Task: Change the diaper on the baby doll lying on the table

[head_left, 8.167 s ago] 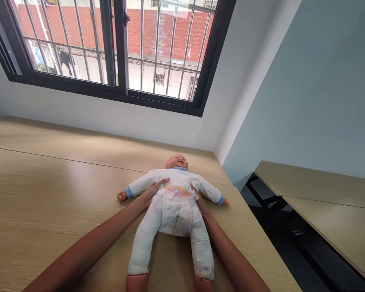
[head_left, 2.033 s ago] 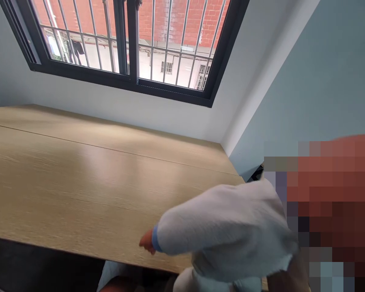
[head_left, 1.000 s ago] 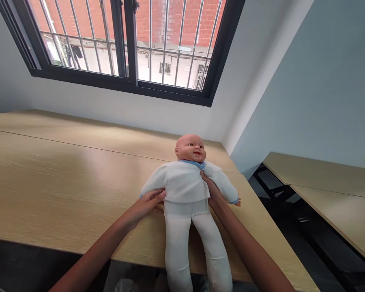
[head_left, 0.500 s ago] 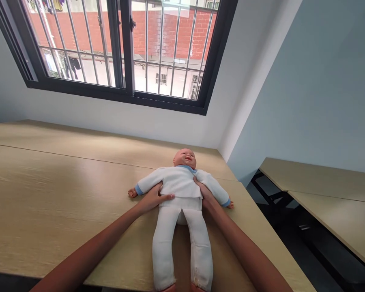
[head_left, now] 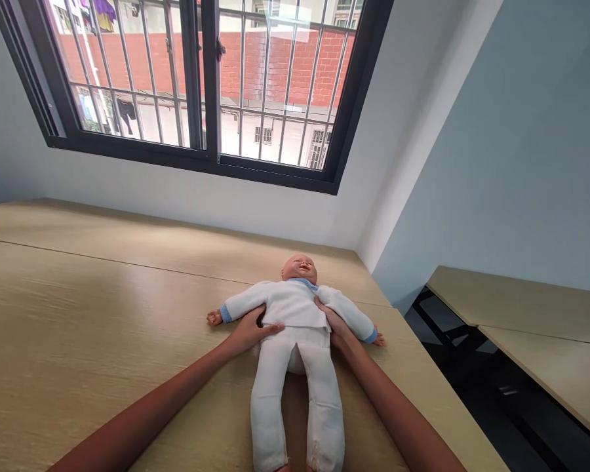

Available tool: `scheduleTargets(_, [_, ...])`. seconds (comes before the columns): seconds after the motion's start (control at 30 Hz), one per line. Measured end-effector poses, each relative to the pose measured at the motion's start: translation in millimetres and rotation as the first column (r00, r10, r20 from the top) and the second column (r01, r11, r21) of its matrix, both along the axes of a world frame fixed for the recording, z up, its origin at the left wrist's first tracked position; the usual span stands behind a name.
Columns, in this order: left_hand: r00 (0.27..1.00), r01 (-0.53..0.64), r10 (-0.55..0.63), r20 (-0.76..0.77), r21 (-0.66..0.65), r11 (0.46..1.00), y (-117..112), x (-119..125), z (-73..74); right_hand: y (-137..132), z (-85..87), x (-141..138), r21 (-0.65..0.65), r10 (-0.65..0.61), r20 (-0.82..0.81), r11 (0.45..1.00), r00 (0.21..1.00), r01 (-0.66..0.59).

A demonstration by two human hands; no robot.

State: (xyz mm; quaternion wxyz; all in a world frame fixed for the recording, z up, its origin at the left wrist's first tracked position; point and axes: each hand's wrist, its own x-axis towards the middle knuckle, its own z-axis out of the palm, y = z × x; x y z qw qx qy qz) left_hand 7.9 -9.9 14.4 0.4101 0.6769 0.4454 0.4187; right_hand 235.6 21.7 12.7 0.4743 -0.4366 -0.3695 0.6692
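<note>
— Item under inspection, and position?

— Doll, face up on the tabletop. Lies close to the right edge, head towards the far right corner, legs towards the near side, arms spread wide. Near edge out of view.

— State of grip?

— Left hand at the waist, thumb laid across the front; right hand on the opposite flank, thumb higher, against the chest. Both gripping the torso from its two sides. Most fingers hidden beside or beneath the body; cannot tell how firmly pressed.

— Expected handling?

— Judged fairly light. Likely soft and yielding through the body and limbs, under white top and trousers. Probably stiffer and smoother at the head, hence more slippery there and possibly inclined to loll if lifted unsupported. Not judged fragile.

— Recommended hold?

— Take by the torso, below the arms, with palms against the body itself rather than loose cloth; liable to bunch or slide otherwise. Avoid lifting by one sleeve or leg alone. Mind the closeness of the right edge.
</note>
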Motion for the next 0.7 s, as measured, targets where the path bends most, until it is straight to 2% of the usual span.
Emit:
scheduleTargets(0.17, [1.000,0.008,-0.008,-0.011,-0.004,1.000,0.1,-0.9,-0.2,0.8,0.6,0.3,0.029,0.046,-0.032,0.999,0.998,-0.045])
scheduleTargets(0.37, [0.999,-0.012,0.013,-0.033,0.022,1.000,-6.1,0.9,-3.1,-0.7,-2.7,4.0,0.032,-0.002,-0.049,0.999,0.999,0.003])
scheduleTargets(0.53, [0.995,-0.033,0.035,-0.096,0.028,0.999,-11.6,0.3,-7.3,0.5,-10.1,20.7,-0.023,-0.010,-0.064,1.000,0.998,0.009])
scheduleTargets(0.7, [0.994,-0.080,0.083,-0.077,0.044,0.996,-10.0,-1.3,-16.1,-19.5,-11.5,40.1,0.044,0.042,-0.063,0.998,0.997,-0.040])
